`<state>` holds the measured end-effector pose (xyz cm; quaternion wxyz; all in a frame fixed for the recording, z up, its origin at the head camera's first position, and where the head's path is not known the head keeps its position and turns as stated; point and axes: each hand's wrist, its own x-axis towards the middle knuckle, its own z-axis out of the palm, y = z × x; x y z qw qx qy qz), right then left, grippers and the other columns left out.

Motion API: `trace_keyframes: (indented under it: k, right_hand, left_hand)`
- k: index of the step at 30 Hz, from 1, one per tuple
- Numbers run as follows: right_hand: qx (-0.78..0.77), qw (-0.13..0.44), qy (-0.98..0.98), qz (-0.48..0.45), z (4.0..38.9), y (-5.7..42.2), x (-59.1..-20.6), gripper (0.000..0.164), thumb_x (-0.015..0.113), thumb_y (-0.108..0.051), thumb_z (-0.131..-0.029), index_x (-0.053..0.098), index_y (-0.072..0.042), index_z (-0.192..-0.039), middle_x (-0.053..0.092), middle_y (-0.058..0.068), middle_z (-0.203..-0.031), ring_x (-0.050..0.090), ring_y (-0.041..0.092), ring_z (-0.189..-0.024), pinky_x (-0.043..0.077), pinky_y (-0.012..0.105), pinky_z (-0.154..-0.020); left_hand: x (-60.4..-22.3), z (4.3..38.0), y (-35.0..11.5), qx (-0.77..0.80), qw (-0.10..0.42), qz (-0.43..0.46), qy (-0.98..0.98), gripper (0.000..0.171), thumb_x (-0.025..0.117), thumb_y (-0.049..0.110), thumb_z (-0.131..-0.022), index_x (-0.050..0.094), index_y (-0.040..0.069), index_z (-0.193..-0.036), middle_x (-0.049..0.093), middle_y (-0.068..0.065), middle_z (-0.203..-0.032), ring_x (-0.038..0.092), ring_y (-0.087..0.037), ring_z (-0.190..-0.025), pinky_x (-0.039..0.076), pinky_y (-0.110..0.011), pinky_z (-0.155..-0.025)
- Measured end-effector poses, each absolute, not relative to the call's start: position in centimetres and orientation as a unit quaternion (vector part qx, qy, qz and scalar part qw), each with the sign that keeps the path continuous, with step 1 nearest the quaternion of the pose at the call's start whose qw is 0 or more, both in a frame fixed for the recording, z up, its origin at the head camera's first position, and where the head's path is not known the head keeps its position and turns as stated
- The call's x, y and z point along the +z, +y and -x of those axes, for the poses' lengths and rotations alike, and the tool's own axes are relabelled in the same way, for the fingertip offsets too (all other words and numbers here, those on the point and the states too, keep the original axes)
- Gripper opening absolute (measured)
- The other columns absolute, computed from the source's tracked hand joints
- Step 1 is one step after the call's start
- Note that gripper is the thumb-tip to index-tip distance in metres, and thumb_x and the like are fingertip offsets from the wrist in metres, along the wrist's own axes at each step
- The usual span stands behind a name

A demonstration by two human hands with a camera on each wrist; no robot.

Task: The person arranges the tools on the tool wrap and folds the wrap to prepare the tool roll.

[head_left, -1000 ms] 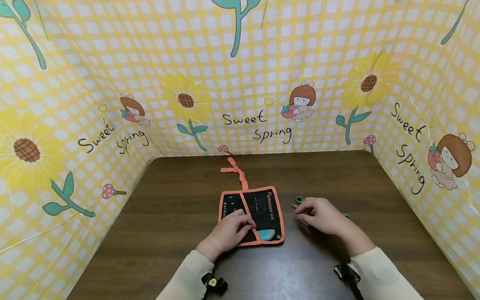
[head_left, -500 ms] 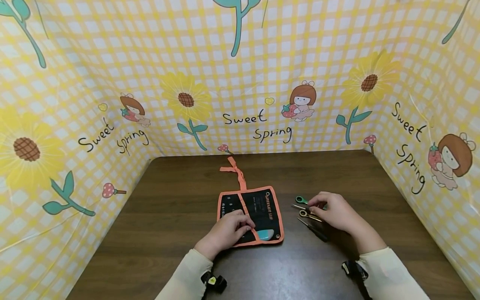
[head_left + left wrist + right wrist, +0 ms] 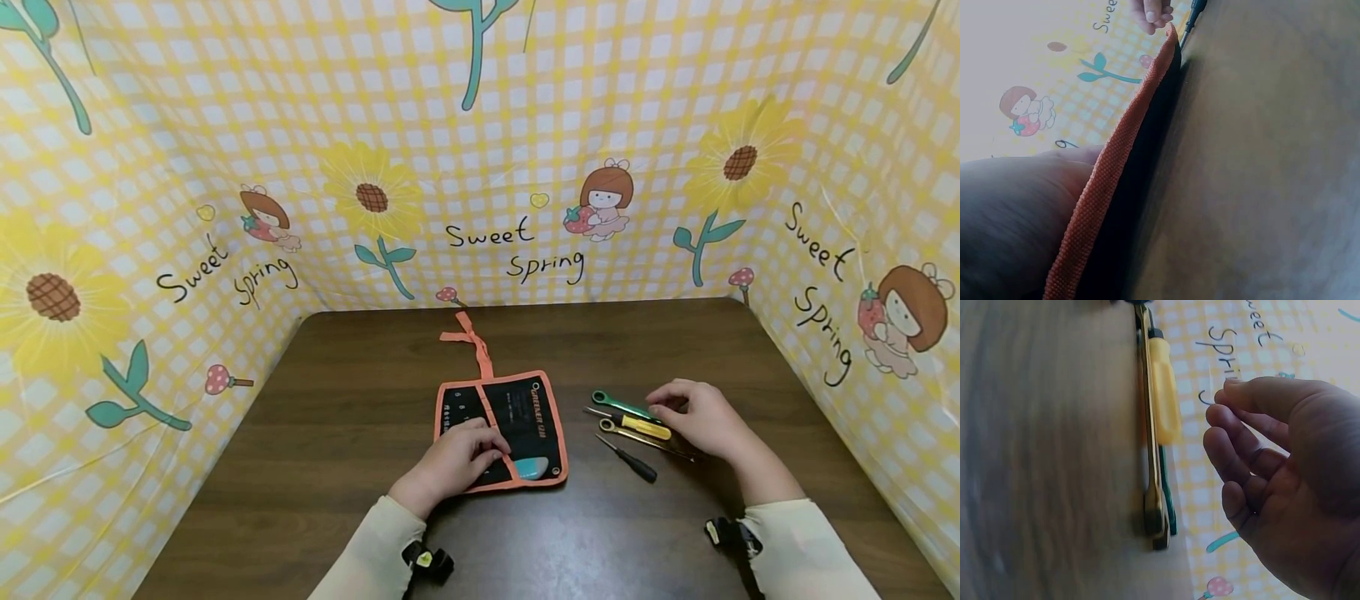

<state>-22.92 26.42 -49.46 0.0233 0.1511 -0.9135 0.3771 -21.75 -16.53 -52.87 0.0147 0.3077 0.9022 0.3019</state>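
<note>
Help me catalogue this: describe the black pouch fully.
The black pouch lies flat on the table, edged with an orange, woven-looking band. An orange strip divides its face; white figures mark the left part, orange lettering the right, with a light-blue patch at the near edge. An orange tie extends from its far edge. The left hand rests on it; whether fingers grip it is unclear.

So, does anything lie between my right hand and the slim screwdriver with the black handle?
Yes. From your right hand, the yellow-handled screwdriver and then the long gold-coloured metal wrench lie across the direct line to the black-handled screwdriver. Both lie low, so reaching over them looks possible.
</note>
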Motion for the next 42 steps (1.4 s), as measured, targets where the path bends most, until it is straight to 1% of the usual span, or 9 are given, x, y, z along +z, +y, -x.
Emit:
trace_keyframes:
  k: [8, 13, 21, 26, 32, 36, 42]
  right_hand:
    - [0.378, 0.02, -0.916, -0.134, 22.9, 28.2, -49.8, 0.018, 0.075, -0.018, -0.1, 0.077, -0.007, -0.114, 0.071, 0.001, -0.1, 0.064, 0.017, -0.086, 0.053, 0.03, -0.071]
    - [0.379, 0.013, -0.917, -0.123, 23.0, 28.9, -50.0, 0.019, 0.076, -0.018, -0.099, 0.077, -0.007, -0.114, 0.069, 0.002, -0.099, 0.063, 0.016, -0.085, 0.053, 0.03, -0.07]
    - [0.378, -0.027, -0.916, -0.132, 23.1, 29.3, -50.3, 0.019, 0.076, -0.017, -0.099, 0.077, -0.008, -0.115, 0.068, 0.002, -0.102, 0.062, 0.018, -0.087, 0.052, 0.031, -0.07]
    - [0.374, -0.037, -0.917, -0.133, 23.2, 29.6, -50.6, 0.019, 0.076, -0.016, -0.098, 0.077, -0.007, -0.115, 0.069, 0.002, -0.1, 0.062, 0.019, -0.086, 0.052, 0.031, -0.069]
    - [0.371, -0.041, -0.918, -0.135, 23.3, 29.9, -50.9, 0.017, 0.076, -0.014, -0.098, 0.078, -0.007, -0.113, 0.071, 0.002, -0.101, 0.062, 0.018, -0.086, 0.051, 0.031, -0.069]
    - [0.369, -0.041, -0.919, -0.133, 23.3, 30.0, -51.0, 0.013, 0.076, -0.011, -0.097, 0.079, -0.008, -0.109, 0.07, 0.002, -0.098, 0.061, 0.017, -0.082, 0.051, 0.03, -0.067]
    - [0.369, -0.04, -0.918, -0.141, 23.1, 30.1, -51.1, 0.012, 0.08, -0.01, -0.092, 0.08, -0.006, -0.103, 0.069, 0.001, -0.092, 0.06, 0.015, -0.078, 0.05, 0.029, -0.066]
  left_hand:
    - [-53.0, 21.8, -16.4, 0.303, 0.012, -0.303, 0.903, 0.013, 0.073, 0.017, -0.101, 0.076, 0.03, -0.102, 0.055, 0.015, -0.088, 0.054, -0.004, -0.075, 0.05, -0.025, -0.067]
    - [-53.2, 21.8, -16.5, 0.306, 0.012, -0.296, 0.905, 0.013, 0.072, 0.02, -0.102, 0.075, 0.032, -0.101, 0.054, 0.015, -0.087, 0.052, -0.005, -0.072, 0.049, -0.024, -0.063]
    - [-53.2, 21.8, -16.6, 0.303, 0.008, -0.292, 0.907, 0.013, 0.071, 0.023, -0.103, 0.073, 0.036, -0.1, 0.054, 0.015, -0.086, 0.052, -0.005, -0.071, 0.048, -0.024, -0.062]
    - [-53.2, 21.8, -16.6, 0.304, 0.006, -0.291, 0.907, 0.014, 0.071, 0.022, -0.103, 0.073, 0.036, -0.099, 0.054, 0.014, -0.086, 0.052, -0.005, -0.071, 0.048, -0.025, -0.062]
    - [-53.2, 21.8, -16.5, 0.304, 0.007, -0.291, 0.907, 0.014, 0.071, 0.022, -0.103, 0.073, 0.035, -0.099, 0.054, 0.015, -0.086, 0.052, -0.005, -0.071, 0.048, -0.024, -0.061]
    - [-53.2, 21.7, -16.5, 0.303, 0.006, -0.293, 0.907, 0.013, 0.071, 0.022, -0.103, 0.073, 0.035, -0.099, 0.054, 0.015, -0.086, 0.053, -0.005, -0.072, 0.048, -0.024, -0.062]
    - [-53.1, 21.7, -16.4, 0.302, 0.006, -0.293, 0.907, 0.013, 0.071, 0.022, -0.103, 0.074, 0.035, -0.099, 0.054, 0.015, -0.087, 0.053, -0.005, -0.073, 0.048, -0.024, -0.063]
